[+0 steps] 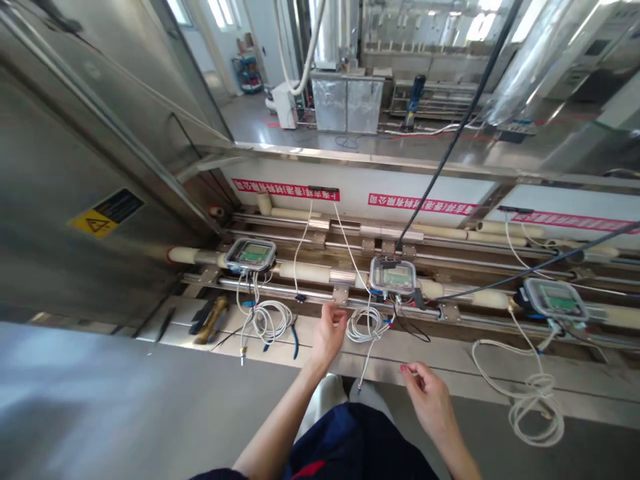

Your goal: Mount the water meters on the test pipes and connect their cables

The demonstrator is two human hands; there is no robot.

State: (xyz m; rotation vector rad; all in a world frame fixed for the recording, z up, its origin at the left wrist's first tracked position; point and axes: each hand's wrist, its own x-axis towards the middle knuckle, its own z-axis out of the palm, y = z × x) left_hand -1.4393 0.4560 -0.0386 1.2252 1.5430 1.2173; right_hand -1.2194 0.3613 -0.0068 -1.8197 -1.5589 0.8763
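My left hand (pixel 330 337) is over the ledge, just left of a coil of white cable (pixel 367 325), its fingers loosely curled with nothing visible in them. Lower right, my right hand (pixel 429 397) hovers in front of the ledge edge, fingers bent and slightly apart, apparently holding nothing. Behind the coil sits a clear-lidded box with a green circuit board (pixel 394 275), mounted on the rails. The coil's loose cable end (pixel 360 387) hangs over the ledge edge between my hands.
Similar boxes sit left (pixel 251 254) and right (pixel 556 299), each with coiled white cable. Blue-handled pliers (pixel 295 341), a yellow-brown tool (pixel 212 320) and a dark thin tool (pixel 164 327) lie on the ledge (pixel 450 367). Black cords cross above the rails.
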